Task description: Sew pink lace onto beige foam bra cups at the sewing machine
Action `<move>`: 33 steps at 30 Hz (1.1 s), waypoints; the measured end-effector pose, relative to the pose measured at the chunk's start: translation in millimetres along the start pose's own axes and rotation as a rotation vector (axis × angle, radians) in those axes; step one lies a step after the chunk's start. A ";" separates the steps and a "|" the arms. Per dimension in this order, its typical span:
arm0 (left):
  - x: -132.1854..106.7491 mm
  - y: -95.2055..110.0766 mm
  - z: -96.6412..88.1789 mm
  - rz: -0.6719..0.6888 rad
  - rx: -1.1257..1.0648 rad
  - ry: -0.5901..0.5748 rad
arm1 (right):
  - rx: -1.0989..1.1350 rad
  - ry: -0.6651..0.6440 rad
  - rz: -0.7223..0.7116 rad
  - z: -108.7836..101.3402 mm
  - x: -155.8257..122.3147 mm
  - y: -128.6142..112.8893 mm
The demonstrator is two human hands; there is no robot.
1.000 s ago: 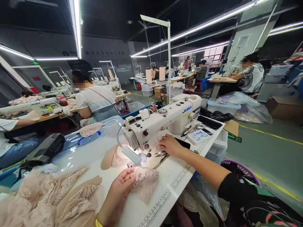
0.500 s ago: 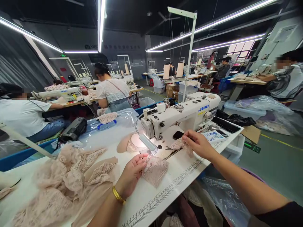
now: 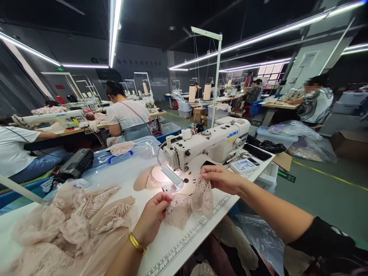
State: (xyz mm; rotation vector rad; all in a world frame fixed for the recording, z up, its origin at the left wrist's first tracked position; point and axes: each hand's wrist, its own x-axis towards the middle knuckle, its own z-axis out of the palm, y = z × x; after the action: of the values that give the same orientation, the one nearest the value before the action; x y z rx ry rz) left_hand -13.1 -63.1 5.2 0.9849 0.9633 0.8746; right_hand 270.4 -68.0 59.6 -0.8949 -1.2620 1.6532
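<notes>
Between thumb and fingers, my left hand pinches the edge of a pale pink lace piece just above the table. My right hand is closed on the top of another lace piece, which hangs down beside the first one. Whether the two pieces are joined cannot be made out. Both hands are in front of the white sewing machine, whose lamp lights its needle area. Behind the lamp, a beige cup-shaped piece lies on the table.
A heap of beige lace fabric covers the table's left part. A ruler strip runs along the front edge. A blue-and-white box stands right of the machine. Co-workers sit at other machines; one person is just behind.
My right hand has drawn its lace piece leftward from beside the machine bed, next to the piece in my left hand. The camera view has turned slightly right.
</notes>
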 end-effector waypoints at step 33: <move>0.3 1.0 1.1 -0.055 -0.029 -0.072 | -0.280 -0.190 -0.103 49.6 7.0 -0.4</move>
State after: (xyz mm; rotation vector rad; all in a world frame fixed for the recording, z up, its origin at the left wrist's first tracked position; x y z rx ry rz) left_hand -12.1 -62.8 6.3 0.9547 0.9103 0.8002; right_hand 223.1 -79.6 71.3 -0.8350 -1.6735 1.5315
